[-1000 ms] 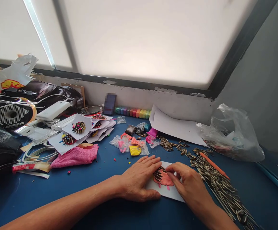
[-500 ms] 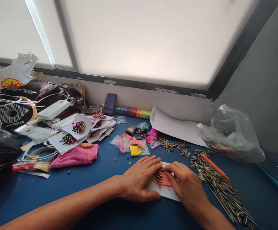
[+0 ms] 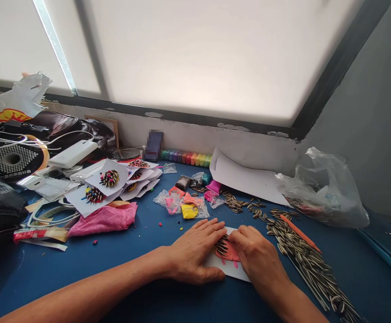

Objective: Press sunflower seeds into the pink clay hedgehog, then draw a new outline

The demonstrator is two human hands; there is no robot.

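Note:
A white paper card (image 3: 233,270) lies on the blue table, with a flattened piece of coral-orange clay (image 3: 231,253) on it. Several striped sunflower seeds (image 3: 221,246) stick out of the clay's left part, and two small pink clay bits (image 3: 235,264) sit at its lower edge. My left hand (image 3: 197,253) rests flat across the card's left side, fingers stretched out. Over the clay's right part, my right hand (image 3: 257,253) is closed in a pinch; its fingers hide whatever is between them.
Loose sunflower seeds (image 3: 311,264) lie in a long heap at right, with an orange stick (image 3: 299,233) on them. Clay packets (image 3: 190,211) lie beyond my hands. Left are seed-covered cards (image 3: 109,177) and a pink cloth (image 3: 104,220). A plastic bag (image 3: 333,197) stands back right.
My right hand has shifted slightly, its fingers curling tighter and pressing lower over the clay. My left hand stays flat on the card. The view has moved very slightly.

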